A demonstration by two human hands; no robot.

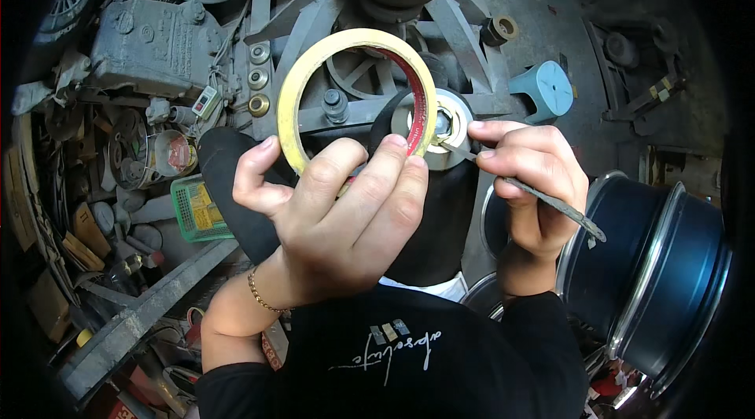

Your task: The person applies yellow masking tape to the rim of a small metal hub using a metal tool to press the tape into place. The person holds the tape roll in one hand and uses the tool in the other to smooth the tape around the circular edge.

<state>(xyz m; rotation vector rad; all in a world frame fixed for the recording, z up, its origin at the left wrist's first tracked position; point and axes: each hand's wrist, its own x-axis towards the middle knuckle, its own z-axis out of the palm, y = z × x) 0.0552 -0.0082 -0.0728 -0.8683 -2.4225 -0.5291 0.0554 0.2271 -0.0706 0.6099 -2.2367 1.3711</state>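
My left hand [354, 212] holds a roll of yellow masking tape [290, 100] upright, its fingers over the lower rim. The red inside of the core bears writing. My right hand [531, 183] pinches a thin metal blade [545, 199] with a rough, grey-coated handle. The blade's tip reaches left to the edge of a round metal part [454, 161], close to the tape's right side. That part has a hexagon-shaped opening and pale yellow material around it. It appears to lie on my right thigh, partly hidden behind the tape roll.
Ahead stands a steel machine frame [460, 36] bearing several metal bushings [258, 78]. A blue plastic stool [548, 92] is at the right, above dark wheel rims [655, 266]. On the left are a dusty motor housing [159, 47], a switch box [205, 102] and a green basket [184, 212].
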